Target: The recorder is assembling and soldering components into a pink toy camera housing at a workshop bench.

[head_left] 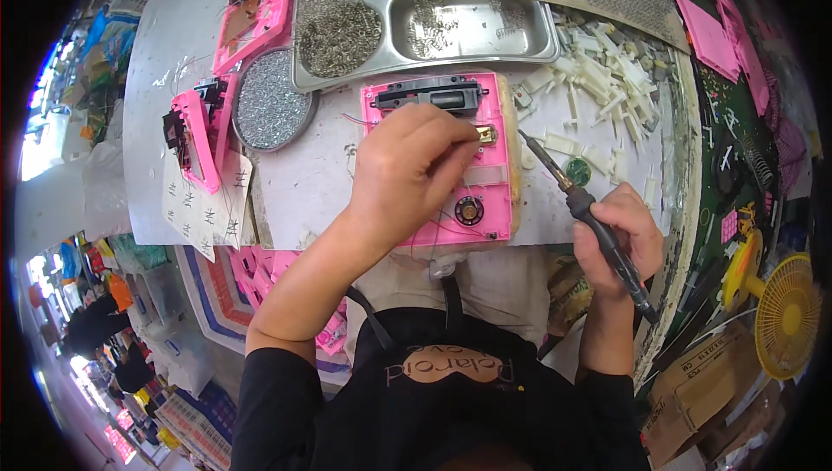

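Note:
On the table in front of me lies a pink plastic housing point(485, 107). It carries a black part point(442, 97) along its far end and a round dark speaker-like part point(469, 210) near its close end. My left hand point(412, 163) is over the housing, thumb and fingers pinched beside a small brass-coloured metal piece point(486, 134); what they hold is hidden. Thin wires run across the pink surface. To the right, my right hand point(620, 233) grips the black handle of a soldering iron point(607, 237), its thin tip pointing up-left, apart from the housing.
A metal tray point(555, 33) of springs and a round dish point(276, 98) of small metal pieces stand beyond. White plastic parts point(598, 81) are heaped at right, near a green round item point(577, 171). More pink housings point(204, 133) lie left. A yellow fan point(787, 315) stands at right.

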### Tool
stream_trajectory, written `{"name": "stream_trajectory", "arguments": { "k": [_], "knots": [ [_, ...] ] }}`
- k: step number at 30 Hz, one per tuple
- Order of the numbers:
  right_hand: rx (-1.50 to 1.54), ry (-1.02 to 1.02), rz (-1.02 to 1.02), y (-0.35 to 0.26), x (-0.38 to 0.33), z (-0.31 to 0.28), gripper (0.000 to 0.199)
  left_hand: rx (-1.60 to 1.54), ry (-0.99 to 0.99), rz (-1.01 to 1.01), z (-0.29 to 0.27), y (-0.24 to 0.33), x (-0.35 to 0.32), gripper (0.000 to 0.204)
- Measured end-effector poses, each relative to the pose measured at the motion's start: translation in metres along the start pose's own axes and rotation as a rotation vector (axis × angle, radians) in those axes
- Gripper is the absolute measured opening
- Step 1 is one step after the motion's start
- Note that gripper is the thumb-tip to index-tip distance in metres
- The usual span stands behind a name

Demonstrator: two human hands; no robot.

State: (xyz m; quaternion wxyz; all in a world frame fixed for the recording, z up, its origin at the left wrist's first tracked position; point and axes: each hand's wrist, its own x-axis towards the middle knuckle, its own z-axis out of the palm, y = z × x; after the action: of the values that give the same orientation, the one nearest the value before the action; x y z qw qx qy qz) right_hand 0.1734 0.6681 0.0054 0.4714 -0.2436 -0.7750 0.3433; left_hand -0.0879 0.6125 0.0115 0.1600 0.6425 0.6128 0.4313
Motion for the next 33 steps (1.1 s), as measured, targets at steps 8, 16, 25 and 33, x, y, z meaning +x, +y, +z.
{"name": "stream_trajectory", "arguments": {
  "k": [8,16,25,33],
  "knots": [
    [-0.040,-0.060,-0.047,0.002,0.002,0.008,0.031,0.214,0.003,0.113,0.011,0.000,0.000,0.014],
    [-0.038,-0.090,-0.054,0.003,0.004,0.009,0.030,0.215,0.008,0.135,0.011,0.001,0.002,0.016],
    [-0.013,-0.100,-0.060,0.003,0.006,0.013,0.030,0.231,0.011,0.173,0.011,0.000,0.004,0.019],
    [-0.038,-0.113,-0.058,0.003,0.008,0.015,0.031,0.247,-0.001,0.166,0.010,0.000,0.004,0.018]
  ]
}}
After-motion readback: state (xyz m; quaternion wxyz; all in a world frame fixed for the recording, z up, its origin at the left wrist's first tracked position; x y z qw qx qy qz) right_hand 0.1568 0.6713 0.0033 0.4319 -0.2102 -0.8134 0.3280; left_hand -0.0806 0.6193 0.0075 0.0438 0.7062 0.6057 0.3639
